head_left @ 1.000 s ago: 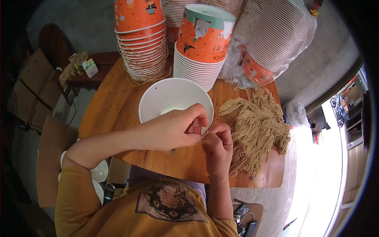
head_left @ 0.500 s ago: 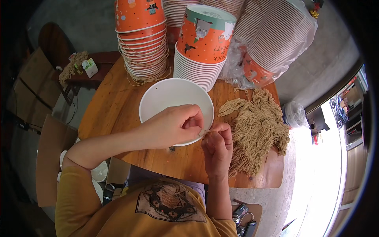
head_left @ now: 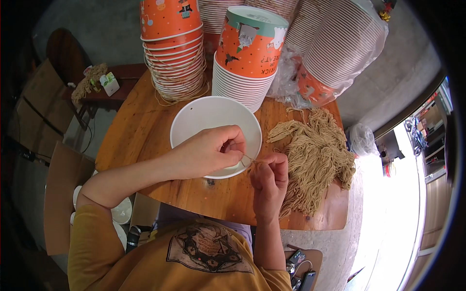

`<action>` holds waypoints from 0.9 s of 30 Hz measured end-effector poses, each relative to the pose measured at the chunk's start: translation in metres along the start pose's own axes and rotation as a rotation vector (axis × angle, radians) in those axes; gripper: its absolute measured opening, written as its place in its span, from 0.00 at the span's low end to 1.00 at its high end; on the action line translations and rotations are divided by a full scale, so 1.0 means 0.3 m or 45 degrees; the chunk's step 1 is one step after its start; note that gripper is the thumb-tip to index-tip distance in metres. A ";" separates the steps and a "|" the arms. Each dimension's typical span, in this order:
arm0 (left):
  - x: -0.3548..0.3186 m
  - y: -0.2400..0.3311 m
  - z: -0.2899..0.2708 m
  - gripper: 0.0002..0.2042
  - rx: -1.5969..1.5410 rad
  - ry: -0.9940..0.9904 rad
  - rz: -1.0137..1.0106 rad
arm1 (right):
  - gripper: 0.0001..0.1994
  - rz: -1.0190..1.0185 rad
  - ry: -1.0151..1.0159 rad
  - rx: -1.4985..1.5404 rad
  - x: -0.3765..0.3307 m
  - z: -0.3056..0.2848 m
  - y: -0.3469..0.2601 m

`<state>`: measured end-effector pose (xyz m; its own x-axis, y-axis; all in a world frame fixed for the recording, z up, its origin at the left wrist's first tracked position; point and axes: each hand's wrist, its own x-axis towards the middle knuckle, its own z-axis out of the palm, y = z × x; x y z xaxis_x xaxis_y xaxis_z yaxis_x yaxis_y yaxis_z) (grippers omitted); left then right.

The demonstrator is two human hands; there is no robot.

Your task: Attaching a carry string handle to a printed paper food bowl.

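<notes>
Head view: pinches a tan string (head_left: 249, 158) in the closed grip of the left hand (head_left: 213, 149) and also in that of the right hand (head_left: 268, 188), stretching it between both, near the four o'clock rim of a white bucket (head_left: 199, 118), mouth up on the bench (head_left: 208, 201). Has a heap of tan strands (head_left: 318, 157) at three o'clock from the bucket, stacked orange buckets (head_left: 245, 68) toward one o'clock.

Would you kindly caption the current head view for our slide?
Two hands pinch a cord by a white bucket, left of a yarn heap.
</notes>
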<state>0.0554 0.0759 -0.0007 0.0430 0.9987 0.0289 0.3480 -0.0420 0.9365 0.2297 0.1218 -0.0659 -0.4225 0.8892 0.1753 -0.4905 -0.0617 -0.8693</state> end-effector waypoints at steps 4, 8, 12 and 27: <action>-0.001 0.000 0.002 0.04 -0.004 0.002 0.010 | 0.10 -0.078 -0.057 -0.321 0.017 -0.011 -0.048; -0.002 0.004 0.005 0.04 0.022 0.017 0.051 | 0.11 -0.016 -0.190 -0.882 0.024 0.006 -0.117; -0.005 0.022 0.010 0.04 0.099 0.040 0.090 | 0.09 -0.296 -0.193 -1.225 0.026 0.017 -0.137; -0.023 0.009 0.000 0.04 0.509 0.165 0.293 | 0.04 -0.007 -0.164 -0.767 -0.014 -0.056 -0.100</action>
<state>0.0559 0.0689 0.0015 0.0527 0.9566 0.2865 0.6770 -0.2452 0.6940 0.2589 0.1275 -0.0484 -0.5283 0.8246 0.2021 0.0078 0.2427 -0.9701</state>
